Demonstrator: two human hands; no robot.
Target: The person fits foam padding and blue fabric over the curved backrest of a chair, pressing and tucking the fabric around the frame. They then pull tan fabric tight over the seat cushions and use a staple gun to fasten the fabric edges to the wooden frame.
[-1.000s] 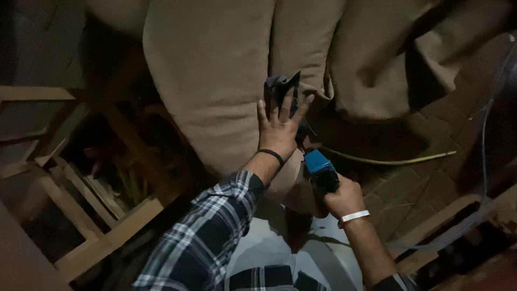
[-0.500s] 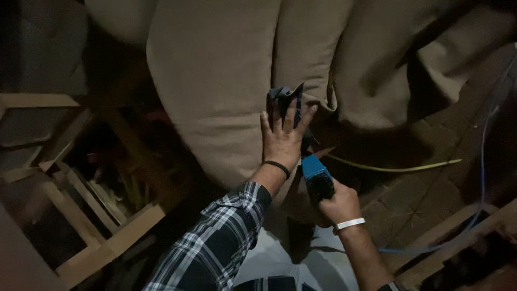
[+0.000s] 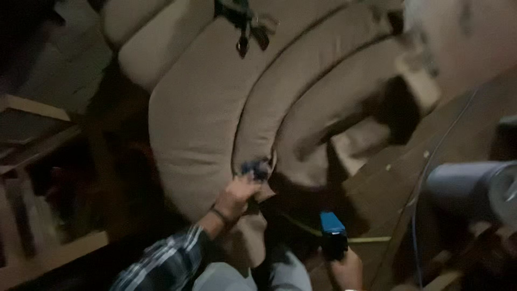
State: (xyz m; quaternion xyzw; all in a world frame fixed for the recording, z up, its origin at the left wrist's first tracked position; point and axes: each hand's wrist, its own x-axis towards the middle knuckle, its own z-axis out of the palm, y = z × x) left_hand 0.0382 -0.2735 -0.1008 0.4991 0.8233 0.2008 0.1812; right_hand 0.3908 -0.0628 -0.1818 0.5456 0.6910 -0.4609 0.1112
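While the view is dim and blurred, left hand (image 3: 237, 196) presses a small dark object (image 3: 254, 170) against the edge of the tan cushion (image 3: 199, 113), fingers closed on it. Right hand (image 3: 344, 267) grips a blue-topped tool (image 3: 333, 234), held upright, well apart from the cushion. Yellow hose (image 3: 371, 239) lies on the floor (image 3: 458, 134). Wooden frame (image 3: 32, 108) stands left.

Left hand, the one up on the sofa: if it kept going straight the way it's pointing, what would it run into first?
The left hand points up the tan upholstered cushion, fingers closed on a small dark blue object. Going on, it would likely meet the seam between that cushion and the next padded section, though blur leaves depth uncertain.
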